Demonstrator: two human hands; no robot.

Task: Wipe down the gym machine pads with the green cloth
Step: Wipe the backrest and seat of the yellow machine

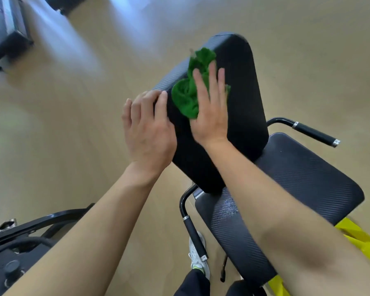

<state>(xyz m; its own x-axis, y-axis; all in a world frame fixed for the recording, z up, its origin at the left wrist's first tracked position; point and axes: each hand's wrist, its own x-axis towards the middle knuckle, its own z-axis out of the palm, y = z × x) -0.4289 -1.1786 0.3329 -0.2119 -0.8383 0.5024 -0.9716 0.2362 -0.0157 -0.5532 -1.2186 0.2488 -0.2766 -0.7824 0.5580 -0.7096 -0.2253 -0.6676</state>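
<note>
Two hands: both bare, both on the same black back pad.
Right fingers: spread flat, pressing the green cloth onto the pad face rather than pinching it.
Right hand: palm down over the cloth's lower right part; the nearer hand to the cloth.
Left fingers: held close together, curled over the pad's left edge, gripping no cloth.
Left hand: at about 8 o'clock from the cloth, seemingly steadying the pad.
Cloth: bunched, on the pad's upper half, spilling out from under the right fingers toward 11 o'clock.
Pad axis: long axis runs roughly from 7 o'clock to 1 o'clock, tilted up from the seat pad.
Key relation: unwiped pad lies mostly toward 5 o'clock of the cloth, so the likely stroke follows that long axis downward.
Seat pad: below, at 5 o'clock, not yet touched by the cloth.
</note>
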